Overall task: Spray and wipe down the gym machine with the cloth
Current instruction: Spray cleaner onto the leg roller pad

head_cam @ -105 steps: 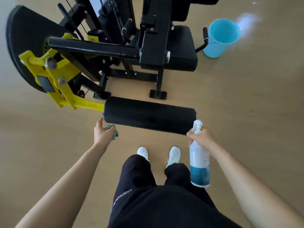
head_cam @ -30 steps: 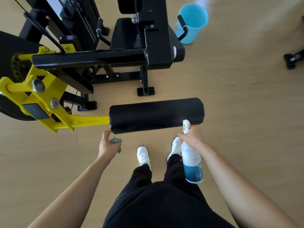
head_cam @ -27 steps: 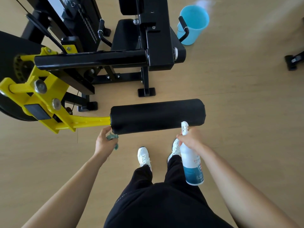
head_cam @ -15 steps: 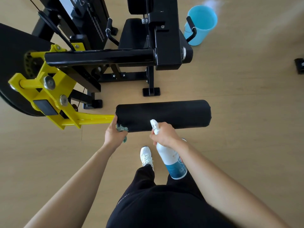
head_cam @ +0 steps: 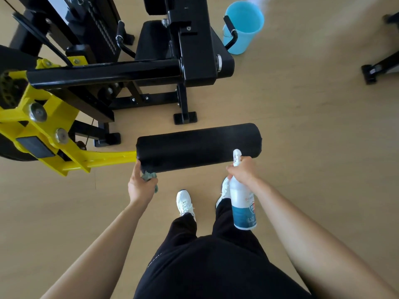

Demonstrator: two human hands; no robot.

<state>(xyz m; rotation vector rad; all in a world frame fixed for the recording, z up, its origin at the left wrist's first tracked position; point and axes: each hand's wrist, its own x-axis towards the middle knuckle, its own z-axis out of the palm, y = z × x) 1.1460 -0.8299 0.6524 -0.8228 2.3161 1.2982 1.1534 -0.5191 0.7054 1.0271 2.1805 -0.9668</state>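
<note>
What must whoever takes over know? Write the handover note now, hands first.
Left hand grips the green cloth at the left end of the roller pad, beside the yellow arm.
Right hand holds the spray bottle, nozzle close to the pad's right end.
Done: the pad shows no clear sign of spray or wiping.
Left: wipe along the pad, then probably seat and frame.

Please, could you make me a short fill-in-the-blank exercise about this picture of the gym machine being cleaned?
1. The left hand grips a crumpled ____ at the end of the black roller pad.
2. The right hand holds a spray ____.
3. The roller pad sits on an arm painted ____.
4. A ____ bucket stands on the floor beyond the machine.
Missing words: cloth; bottle; yellow; blue.
</note>
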